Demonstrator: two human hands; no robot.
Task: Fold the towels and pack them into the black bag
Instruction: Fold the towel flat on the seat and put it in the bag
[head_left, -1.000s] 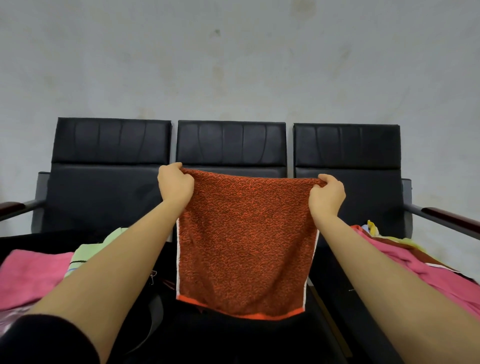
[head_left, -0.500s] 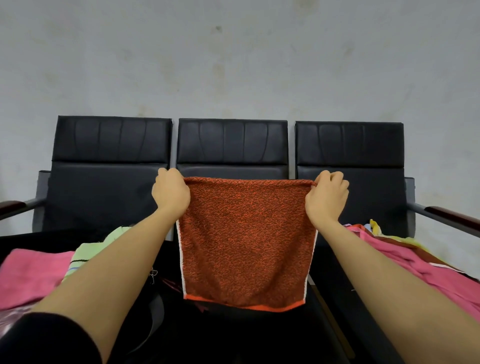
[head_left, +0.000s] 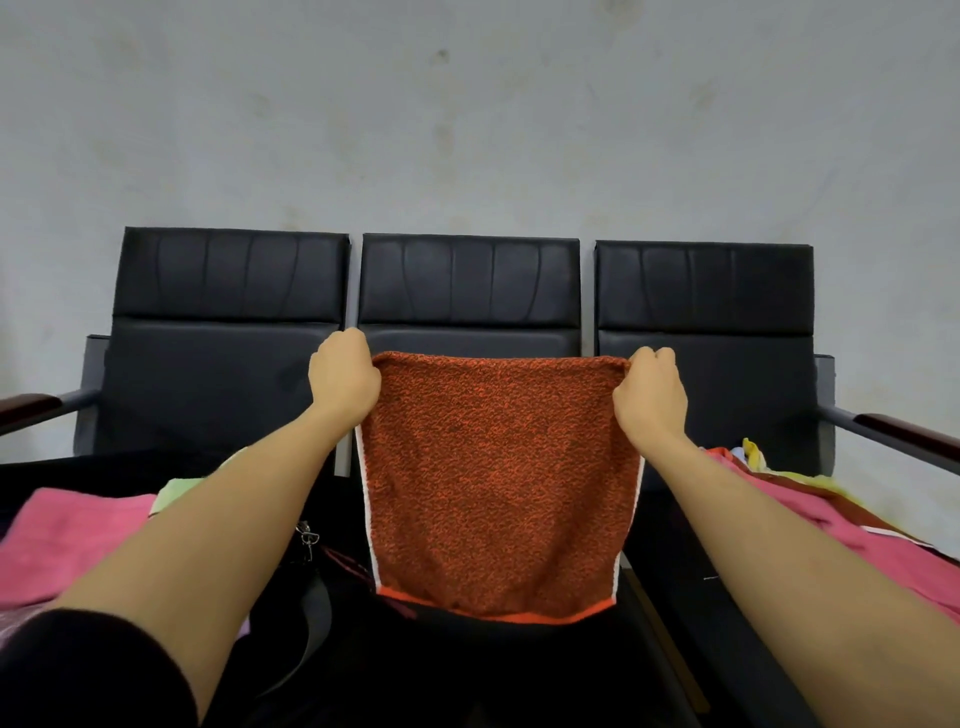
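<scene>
Orange towel (head_left: 498, 483) hangs flat between 2 grips, above the middle seat. Left hand (head_left: 344, 375) and right hand (head_left: 649, 397) each pinch a top corner. Advise level corners and even tension when folding.

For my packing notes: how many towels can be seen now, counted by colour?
Orange-red towel, held up by left hand and right hand: 1
Pink towels, one at left, one at right: 2
Light green towel: 1
Total: 4
</scene>
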